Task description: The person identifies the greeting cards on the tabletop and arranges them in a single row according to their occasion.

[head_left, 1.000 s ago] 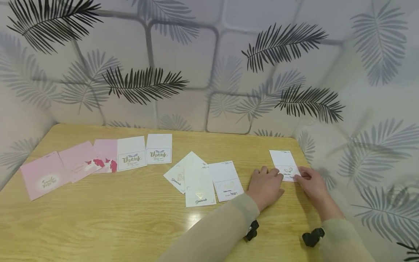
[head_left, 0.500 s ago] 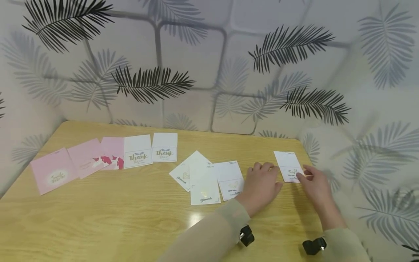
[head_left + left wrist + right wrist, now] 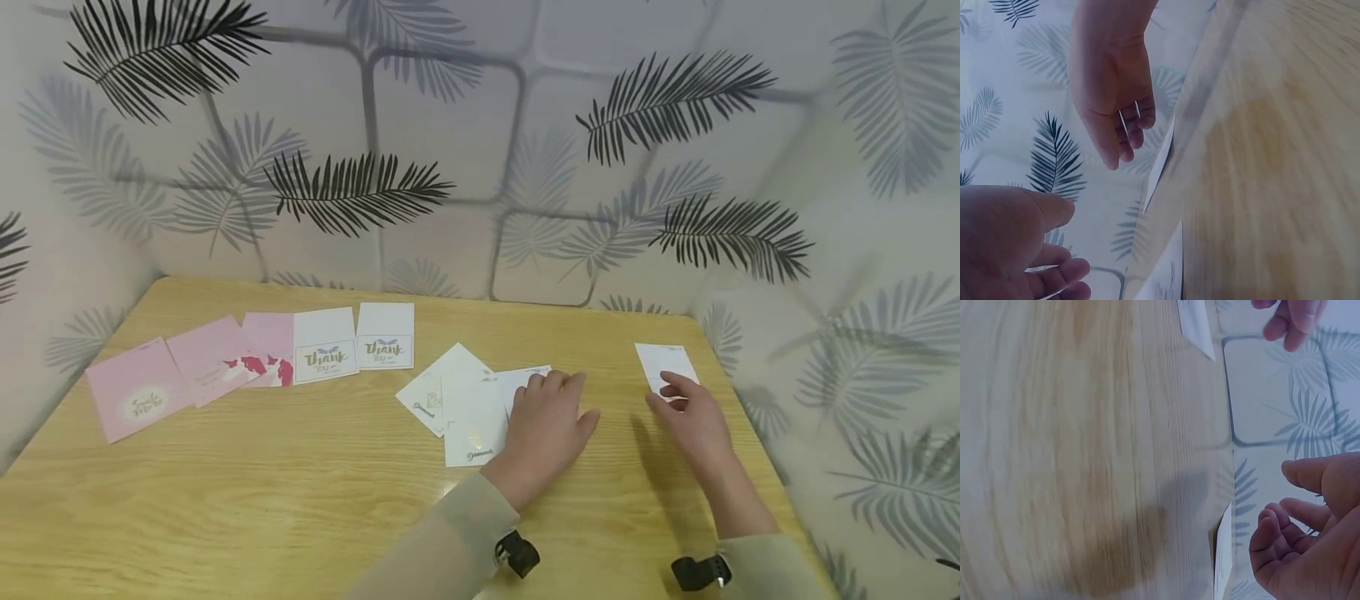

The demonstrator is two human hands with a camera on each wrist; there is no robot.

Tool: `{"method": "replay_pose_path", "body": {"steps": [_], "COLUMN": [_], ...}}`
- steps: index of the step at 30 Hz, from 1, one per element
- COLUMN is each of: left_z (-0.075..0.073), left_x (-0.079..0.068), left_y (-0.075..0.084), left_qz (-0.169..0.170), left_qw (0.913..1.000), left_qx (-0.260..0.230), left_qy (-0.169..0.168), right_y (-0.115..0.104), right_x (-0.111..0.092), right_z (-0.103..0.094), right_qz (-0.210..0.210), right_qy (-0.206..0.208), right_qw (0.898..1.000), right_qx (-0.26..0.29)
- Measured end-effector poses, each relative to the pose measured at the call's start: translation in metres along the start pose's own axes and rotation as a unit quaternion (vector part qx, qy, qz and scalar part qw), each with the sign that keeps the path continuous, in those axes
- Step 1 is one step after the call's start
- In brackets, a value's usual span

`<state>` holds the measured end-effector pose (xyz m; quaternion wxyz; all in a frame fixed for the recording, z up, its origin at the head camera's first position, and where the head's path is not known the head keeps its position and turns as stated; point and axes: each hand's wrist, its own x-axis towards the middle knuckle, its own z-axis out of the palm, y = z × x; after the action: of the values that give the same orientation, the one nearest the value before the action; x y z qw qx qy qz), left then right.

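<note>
My left hand (image 3: pixel 546 429) hovers over a white card (image 3: pixel 525 379) and hides most of it. In the left wrist view that hand (image 3: pixel 1016 244) is held above the table with relaxed fingers and nothing in them. Over the lower part of another white card (image 3: pixel 667 362), at the far right, is my right hand (image 3: pixel 693 421). The right wrist view shows its fingers (image 3: pixel 1266 540) loosely bent and holding nothing, beside the card (image 3: pixel 1224 556). Two white cards marked "Diamonds" overlap left of my left hand; the front one (image 3: pixel 472 417) partly covers the rear one (image 3: pixel 427 396).
Farther left on the wooden table (image 3: pixel 262 483), two white "Thank You" cards (image 3: pixel 325 346) adjoin several pink cards (image 3: pixel 142 396) in a row. A leaf-patterned wall (image 3: pixel 465 250) stands right behind the table's back edge.
My right hand has let go of the far right card and lifted off it. My left hand has moved left, from beside that card to over the other white one. The view has shifted slightly.
</note>
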<state>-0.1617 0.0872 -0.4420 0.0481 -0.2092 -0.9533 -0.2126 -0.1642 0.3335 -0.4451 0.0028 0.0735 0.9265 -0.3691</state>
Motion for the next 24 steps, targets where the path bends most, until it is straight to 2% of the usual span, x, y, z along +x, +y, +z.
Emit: {"method": "replay_pose_path", "body": {"steps": [7,14,19,24], "left_z": [-0.007,-0.007,-0.004,-0.001], "left_x": [-0.023,-0.039,-0.049,-0.054], "left_y": [-0.034,-0.063,-0.075,-0.08], "left_qz": [-0.02,-0.048,-0.062,-0.059], "left_qw": [0.9994,0.9975,0.9962,0.9969], "left_qx": [-0.021,-0.04,-0.056,-0.05], "left_qy": [0.021,0.034,0.025,0.015], "right_y": [-0.023,-0.044,-0.05,-0.053], "right_x": [-0.009,-0.014,-0.018,-0.021], "right_z": [0.014,0.033,0.046,0.057], "right_qz": [-0.01,-0.01,-0.004,0.003], "right_qy": [-0.03,-0.05,-0.066,-0.076], "right_qw": [0.999,0.998,0.997,0.996], "right_qx": [0.024,0.044,0.051,0.052]}}
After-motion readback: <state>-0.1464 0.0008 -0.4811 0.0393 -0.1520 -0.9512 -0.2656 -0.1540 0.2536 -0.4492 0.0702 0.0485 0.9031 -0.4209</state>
